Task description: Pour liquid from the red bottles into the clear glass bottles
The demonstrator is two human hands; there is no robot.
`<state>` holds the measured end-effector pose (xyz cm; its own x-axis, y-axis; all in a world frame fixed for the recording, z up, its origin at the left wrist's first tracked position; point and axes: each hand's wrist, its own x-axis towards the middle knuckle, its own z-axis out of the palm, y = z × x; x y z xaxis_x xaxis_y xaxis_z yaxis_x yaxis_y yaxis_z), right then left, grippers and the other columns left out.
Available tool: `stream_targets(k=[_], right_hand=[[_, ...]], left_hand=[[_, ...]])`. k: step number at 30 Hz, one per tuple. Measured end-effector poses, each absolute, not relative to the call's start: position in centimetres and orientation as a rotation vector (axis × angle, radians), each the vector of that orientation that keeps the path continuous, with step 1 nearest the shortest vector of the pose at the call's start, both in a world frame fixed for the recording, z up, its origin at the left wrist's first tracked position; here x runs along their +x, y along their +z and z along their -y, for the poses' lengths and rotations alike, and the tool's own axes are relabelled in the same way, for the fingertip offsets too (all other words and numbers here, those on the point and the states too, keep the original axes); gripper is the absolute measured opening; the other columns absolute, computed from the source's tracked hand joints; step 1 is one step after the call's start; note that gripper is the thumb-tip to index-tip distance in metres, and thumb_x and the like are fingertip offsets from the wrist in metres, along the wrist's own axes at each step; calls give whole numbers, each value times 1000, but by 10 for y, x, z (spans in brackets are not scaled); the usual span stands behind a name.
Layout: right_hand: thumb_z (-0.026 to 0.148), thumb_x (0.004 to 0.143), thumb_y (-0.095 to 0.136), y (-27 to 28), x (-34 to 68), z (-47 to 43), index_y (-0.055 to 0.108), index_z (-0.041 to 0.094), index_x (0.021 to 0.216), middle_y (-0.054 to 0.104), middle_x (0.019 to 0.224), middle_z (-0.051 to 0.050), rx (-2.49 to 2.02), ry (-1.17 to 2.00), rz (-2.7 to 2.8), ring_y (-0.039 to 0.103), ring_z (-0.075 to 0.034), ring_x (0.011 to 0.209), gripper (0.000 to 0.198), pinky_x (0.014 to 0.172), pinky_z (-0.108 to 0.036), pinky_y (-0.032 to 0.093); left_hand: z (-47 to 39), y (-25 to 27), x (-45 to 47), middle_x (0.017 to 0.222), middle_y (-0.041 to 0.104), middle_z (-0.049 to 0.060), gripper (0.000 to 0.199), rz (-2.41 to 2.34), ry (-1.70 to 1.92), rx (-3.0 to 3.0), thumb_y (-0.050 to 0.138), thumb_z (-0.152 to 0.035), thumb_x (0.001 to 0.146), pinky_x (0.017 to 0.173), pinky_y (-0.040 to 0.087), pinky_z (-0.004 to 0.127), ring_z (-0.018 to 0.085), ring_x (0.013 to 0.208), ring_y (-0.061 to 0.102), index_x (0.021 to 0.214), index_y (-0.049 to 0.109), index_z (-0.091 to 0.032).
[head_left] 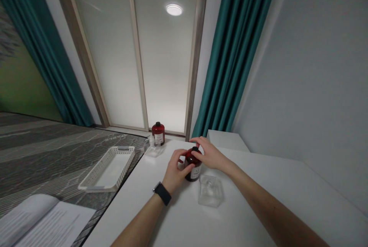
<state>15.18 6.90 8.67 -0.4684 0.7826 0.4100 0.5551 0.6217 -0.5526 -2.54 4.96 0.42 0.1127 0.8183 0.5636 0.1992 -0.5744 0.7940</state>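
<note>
A dark red bottle (195, 171) with a white label and black cap (195, 149) stands on the white table in front of me. My left hand (177, 167), with a dark watch on the wrist, wraps round the bottle's left side. The fingers and thumb of my right hand (209, 152) close about the cap from the right. Just in front of the bottle lies a clear square glass piece (211, 191). Farther back on the table stands a second red bottle (158, 133) with a black cap, beside another clear glass piece (153, 148).
The white table (178, 220) reaches toward the grey wall at right. Left of its edge, on a lower dark striped surface, are a white perforated basket (126, 166) and an open book (54, 220). A white box-like block (228, 140) stands behind, near the teal curtain (235, 55).
</note>
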Motion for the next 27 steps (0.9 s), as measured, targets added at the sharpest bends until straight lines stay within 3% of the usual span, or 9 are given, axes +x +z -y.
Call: stream_targets(k=[4, 9, 13, 18, 27], right_hand=[[7, 80, 55, 86, 150, -67, 53, 24, 128, 58, 114, -7, -1009, 463, 2206, 56, -23, 111, 51, 101, -43, 43], [14, 84, 58, 87, 149, -66, 57, 23, 124, 57, 100, -5, -1077, 424, 2157, 56, -23, 100, 42, 96, -44, 44], [6, 79, 55, 86, 150, -67, 50, 24, 131, 59, 106, -4, -1056, 444, 2147, 57, -21, 102, 55, 98, -40, 44], [15, 81, 62, 82, 151, -69, 55, 23, 123, 60, 99, -4, -1087, 427, 2115, 58, -23, 98, 44, 95, -44, 45], [4, 77, 51, 83, 155, -66, 57, 23, 119, 65, 107, -5, -986, 480, 2137, 60, -22, 106, 47, 99, -43, 44]], left_hand=[[-50, 5, -25, 117, 61, 7, 39, -993, 1497, 1850, 70, -16, 78, 80, 52, 35, 24, 105, 60, 115, 60, -23], [-50, 4, -25, 117, 60, 7, 39, -988, 1497, 1843, 70, -17, 79, 81, 51, 35, 24, 104, 60, 116, 60, -23], [-50, 3, -25, 116, 60, 7, 39, -997, 1495, 1850, 70, -16, 78, 80, 52, 35, 24, 104, 60, 115, 60, -23], [-50, 3, -25, 117, 60, 7, 40, -1004, 1487, 1860, 70, -17, 79, 81, 52, 35, 24, 104, 60, 117, 59, -23], [-51, 2, -25, 116, 60, 7, 38, -999, 1490, 1854, 70, -18, 79, 79, 51, 34, 24, 104, 60, 114, 59, -23]])
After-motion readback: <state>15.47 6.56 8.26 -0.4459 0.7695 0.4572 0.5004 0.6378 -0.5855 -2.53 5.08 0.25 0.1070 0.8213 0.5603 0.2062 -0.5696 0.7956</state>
